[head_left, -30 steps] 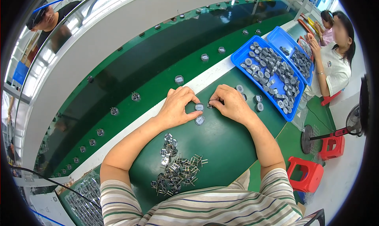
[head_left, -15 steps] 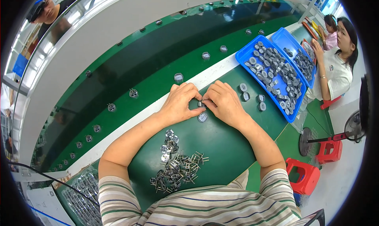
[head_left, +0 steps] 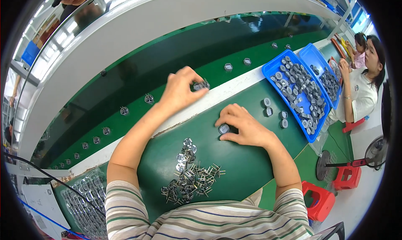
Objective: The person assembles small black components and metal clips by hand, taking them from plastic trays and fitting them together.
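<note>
My left hand (head_left: 180, 90) reaches over the white ledge at the belt's near edge. Its thumb and fingers are closed around a small round grey part (head_left: 201, 85) with thin pins, blurred and partly covered. My right hand (head_left: 243, 126) is low over the green table, thumb and forefinger curled around a round grey cap (head_left: 224, 129). Nearer my body lies a heap of small metal parts with long pins (head_left: 192, 181), and shiny round discs (head_left: 187, 150) trail from its far end. Several loose grey caps (head_left: 267, 102) lie right of my right hand.
A blue tray (head_left: 275, 81) full of grey caps stands at the right, with a second blue tray (head_left: 307, 51) behind it. Round parts (head_left: 124, 110) dot the green belt. Clear plastic trays (head_left: 83, 202) lie lower left. Co-workers sit at the right, near red stools (head_left: 320, 200).
My hands, earlier together over a small part, have separated. The left has moved away to the belt's edge; the right has come down around the grey cap on the table.
</note>
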